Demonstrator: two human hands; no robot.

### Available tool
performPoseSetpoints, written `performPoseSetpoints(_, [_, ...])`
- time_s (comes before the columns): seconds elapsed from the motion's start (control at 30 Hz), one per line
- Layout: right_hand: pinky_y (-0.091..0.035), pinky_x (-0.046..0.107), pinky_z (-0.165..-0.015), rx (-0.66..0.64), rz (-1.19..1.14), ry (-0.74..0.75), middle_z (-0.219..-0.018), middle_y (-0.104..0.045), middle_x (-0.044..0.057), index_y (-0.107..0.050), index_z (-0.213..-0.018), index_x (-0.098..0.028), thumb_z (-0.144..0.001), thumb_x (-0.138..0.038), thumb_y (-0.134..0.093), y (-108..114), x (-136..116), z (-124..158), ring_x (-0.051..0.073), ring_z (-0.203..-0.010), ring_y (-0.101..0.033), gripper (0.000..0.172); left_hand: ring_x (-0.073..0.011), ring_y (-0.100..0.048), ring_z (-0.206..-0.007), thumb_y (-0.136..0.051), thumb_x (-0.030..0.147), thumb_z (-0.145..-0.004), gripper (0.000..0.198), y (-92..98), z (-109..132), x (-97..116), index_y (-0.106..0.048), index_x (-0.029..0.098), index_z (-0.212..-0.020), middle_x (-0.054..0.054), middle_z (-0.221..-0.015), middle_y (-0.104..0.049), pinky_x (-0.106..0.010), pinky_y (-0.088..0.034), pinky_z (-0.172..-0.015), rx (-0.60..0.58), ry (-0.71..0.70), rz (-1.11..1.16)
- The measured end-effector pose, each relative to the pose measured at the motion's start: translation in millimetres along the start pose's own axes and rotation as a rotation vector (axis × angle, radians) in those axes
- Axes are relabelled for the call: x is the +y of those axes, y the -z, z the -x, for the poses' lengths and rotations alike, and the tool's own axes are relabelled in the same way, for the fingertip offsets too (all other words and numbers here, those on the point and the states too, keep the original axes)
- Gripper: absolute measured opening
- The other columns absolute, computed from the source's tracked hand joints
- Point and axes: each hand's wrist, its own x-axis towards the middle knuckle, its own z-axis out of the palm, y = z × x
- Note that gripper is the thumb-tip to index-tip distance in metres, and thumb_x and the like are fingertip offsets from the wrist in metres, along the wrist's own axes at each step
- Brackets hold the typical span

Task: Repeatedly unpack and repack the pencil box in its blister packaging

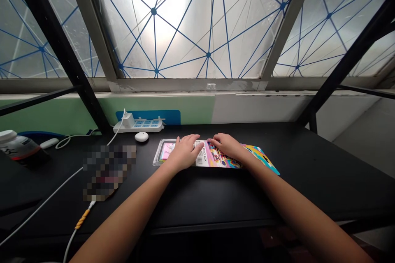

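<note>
A colourful package with a white label reading "PENCIL BOX" (202,159) lies flat on the black desk in front of me. At its left end is a clear plastic tray (156,156) with pink items inside. My left hand (185,152) rests across the tray and the label, palm down, fingers stretched and thumb apart. Upon the printed part lies my right hand (227,146), its fingers loosely bent and touching the package's upper edge. Neither hand is wrapped round anything. The yellow and blue right end (262,156) sticks out beyond my right wrist.
A white power strip (148,125) with a plug stands at the wall behind a small white round case (141,137). Left of the package lies a blurred-out device (108,172) with a white cable (71,238). A bottle (18,148) stands far left. Black metal bars (348,65) frame the desk.
</note>
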Motion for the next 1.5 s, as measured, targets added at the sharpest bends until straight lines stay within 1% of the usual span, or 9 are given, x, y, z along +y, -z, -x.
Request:
performPoseSetpoints(0.2, [-0.041, 0.029, -0.067, -0.106, 0.007, 0.029, -0.089, -0.072, 0.005, -0.068, -0.081, -0.023, -0.089, -0.063, -0.052, 18, 14, 3, 0.022, -0.08, -0.062, 0.044, -0.0271, -0.065, -0.112, -0.05, 0.05, -0.094, 0.035, 13.1, -14, -10, -0.069, 0.022, -0.104, -0.008, -0.113, -0.073, -0.04, -0.045, -0.103, 0.257, 0.086, 0.591])
performPoseSetpoints(0.27, [-0.043, 0.03, -0.069, -0.129, 0.005, 0.03, -0.091, -0.072, 0.006, -0.068, -0.084, -0.023, -0.085, -0.065, -0.056, 26, 23, 4, 0.023, -0.083, -0.063, 0.044, -0.0261, -0.066, -0.111, -0.055, 0.047, -0.09, 0.031, 25.5, -21, -27, -0.069, 0.019, -0.093, -0.009, -0.108, -0.074, -0.038, -0.045, -0.103, 0.35, 0.095, 0.739])
performPoseSetpoints(0.43, [-0.047, 0.032, -0.077, -0.147, -0.012, 0.031, -0.101, -0.071, 0.007, -0.07, -0.097, -0.022, -0.076, -0.066, -0.066, 40, 36, 7, 0.025, -0.091, -0.064, 0.048, -0.0257, -0.067, -0.114, -0.038, 0.055, -0.096, 0.042, 46.9, -28, -64, -0.055, 0.019, -0.109, -0.016, -0.12, -0.071, -0.045, -0.044, -0.103, 0.499, 0.261, 0.865])
performPoseSetpoints(0.6, [-0.049, 0.034, -0.088, -0.175, 0.019, 0.006, -0.114, -0.068, 0.01, -0.065, -0.119, -0.022, -0.076, -0.066, -0.066, 40, 31, 5, 0.028, -0.103, -0.064, 0.061, -0.0236, -0.063, -0.121, -0.026, 0.06, -0.099, 0.048, 28.7, -28, -53, -0.049, 0.021, -0.116, -0.016, -0.126, -0.069, -0.044, -0.043, -0.105, 0.486, 0.282, 0.972])
performPoseSetpoints(0.8, [-0.043, 0.043, -0.099, -0.212, 0.11, 0.054, -0.132, -0.061, 0.016, -0.062, -0.126, -0.021, -0.078, -0.065, -0.066, 19, -8, -16, 0.034, -0.119, -0.058, 0.065, -0.0215, -0.058, -0.128, -0.017, 0.063, -0.099, 0.055, 20.5, -24, -40, -0.044, 0.021, -0.122, -0.015, -0.13, -0.067, -0.043, -0.042, -0.107, 0.49, 0.263, 1.01])
performPoseSetpoints(1.0, [-0.041, 0.047, -0.097, -0.249, 0.164, 0.18, -0.122, -0.067, 0.014, -0.067, -0.117, -0.023, -0.085, -0.065, -0.061, -27, -85, -49, 0.035, -0.115, -0.06, 0.053, -0.0239, -0.059, -0.127, -0.011, 0.063, -0.099, 0.059, 24.4, -23, -45, -0.045, 0.021, -0.123, -0.015, -0.128, -0.068, -0.044, -0.045, -0.103, 0.466, 0.238, 0.867])
performPoseSetpoints(1.1, [-0.04, 0.046, -0.097, -0.225, 0.163, 0.231, -0.118, -0.068, 0.012, -0.069, -0.111, -0.024, -0.084, -0.064, -0.063, -33, -100, -53, 0.033, -0.11, -0.062, 0.048, -0.0257, -0.06, -0.123, -0.021, 0.057, -0.101, 0.049, 26.1, -21, -44, -0.048, 0.021, -0.121, -0.015, -0.125, -0.068, -0.045, -0.045, -0.101, 0.443, 0.219, 0.697])
performPoseSetpoints(1.3, [-0.047, 0.034, -0.089, -0.132, 0.113, 0.176, -0.119, -0.069, 0.01, -0.069, -0.111, -0.024, -0.089, -0.058, -0.057, 6, -33, -18, 0.027, -0.106, -0.064, 0.042, -0.0285, -0.056, -0.123, -0.055, 0.039, -0.091, 0.036, 22.1, -8, -32, -0.055, 0.025, -0.124, -0.009, -0.126, -0.066, -0.043, -0.039, -0.106, 0.243, 0.031, 0.213])
performPoseSetpoints(1.5, [-0.049, 0.033, -0.069, -0.029, 0.084, -0.046, -0.096, -0.074, 0.01, -0.069, -0.096, -0.021, -0.09, -0.059, -0.05, 47, 47, 20, 0.025, -0.083, -0.066, 0.042, -0.0332, -0.061, -0.107, -0.058, 0.046, -0.089, 0.031, 16.6, -3, -23, -0.066, 0.024, -0.11, -0.01, -0.109, -0.07, -0.047, -0.042, -0.097, 0.045, -0.023, -0.12])
